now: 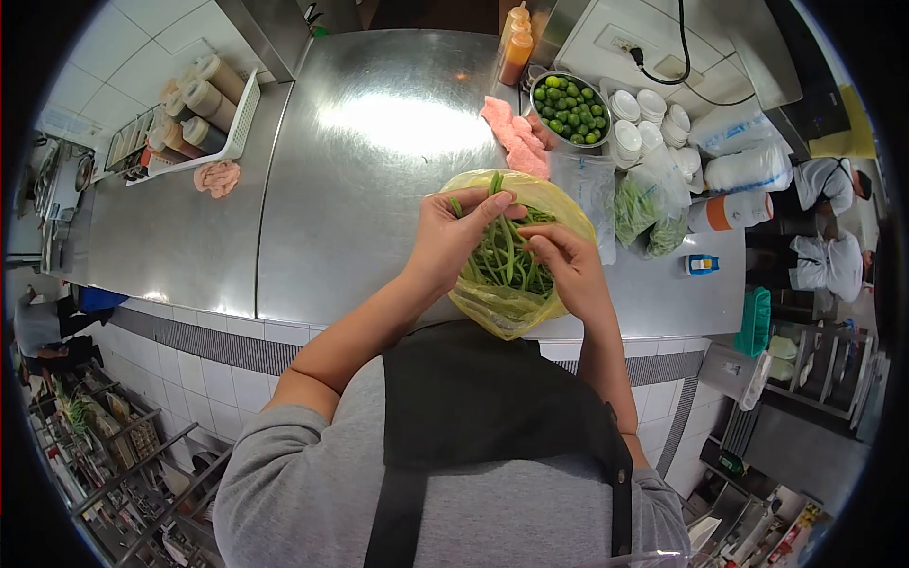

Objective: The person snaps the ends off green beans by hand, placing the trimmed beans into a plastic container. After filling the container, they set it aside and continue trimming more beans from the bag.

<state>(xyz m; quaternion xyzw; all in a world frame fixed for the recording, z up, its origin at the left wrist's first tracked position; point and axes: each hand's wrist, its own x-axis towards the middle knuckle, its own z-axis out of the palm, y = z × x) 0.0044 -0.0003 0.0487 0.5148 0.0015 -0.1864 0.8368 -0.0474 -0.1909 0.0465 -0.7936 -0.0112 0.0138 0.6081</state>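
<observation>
Left hand (464,232), one: thumb and fingertips pinched together on green beans (511,260), bean ends showing past the fingers on the far side. Right hand (574,270), one: fingers curled, thumb close to the forefinger, at the beans just beside the left fingers; whether it grips one cannot be told. Green beans, loose heap: directly below both sets of fingers, inside a yellow bag (511,320), its mouth open. Counter (350,218), metal: under the bag, extending left of the fingers. Pink cloth (518,140), crumpled: beyond the fingers. Bowl (574,145), filled with limes (570,106): beyond the fingers, slightly right, near the cloth. Sauce bottles (516,55), upright: farther beyond. Clear bags (636,202), greens inside: right of the right fingers. White tubs (650,106), stacked: beyond those bags. White basket (248,114), holding bottles (206,102): well left of the fingers.
</observation>
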